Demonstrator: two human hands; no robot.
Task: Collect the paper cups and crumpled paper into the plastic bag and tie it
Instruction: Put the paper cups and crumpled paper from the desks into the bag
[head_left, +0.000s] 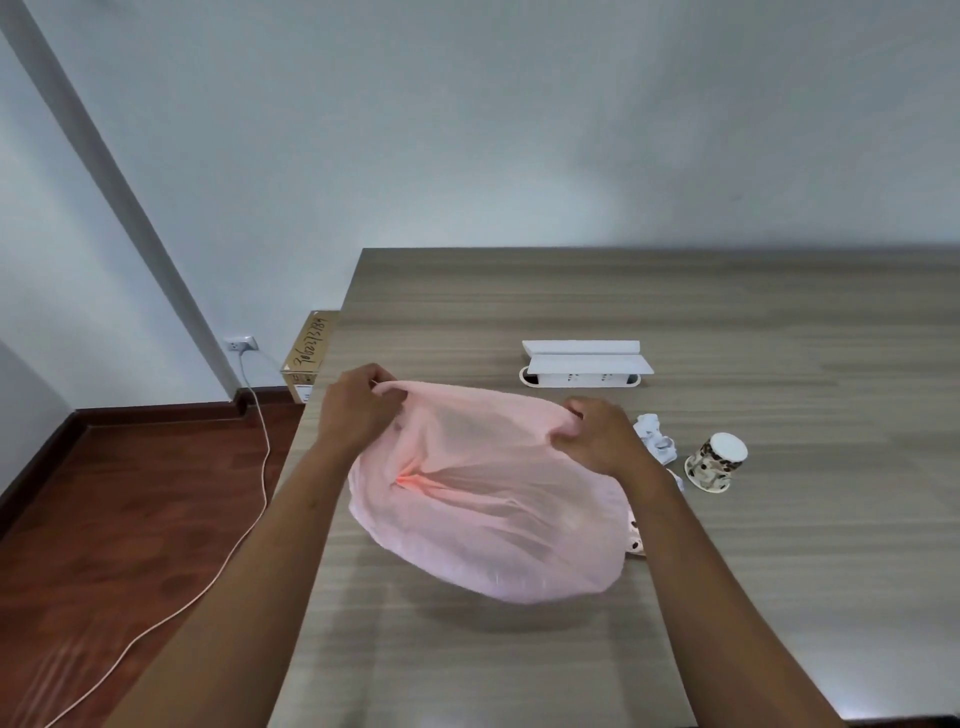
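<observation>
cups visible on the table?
2. One cup lies tipped over right of the crumpled paper; a second cup peeks out at the bag's right edge. More may be hidden behind the bag.

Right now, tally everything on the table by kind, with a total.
Bag: 1, pink, held by the left hand and right hand
Cups: 2, one upside down, one partly hidden behind the bag
Crumpled paper: 1
White box: 1
Total: 5
</observation>
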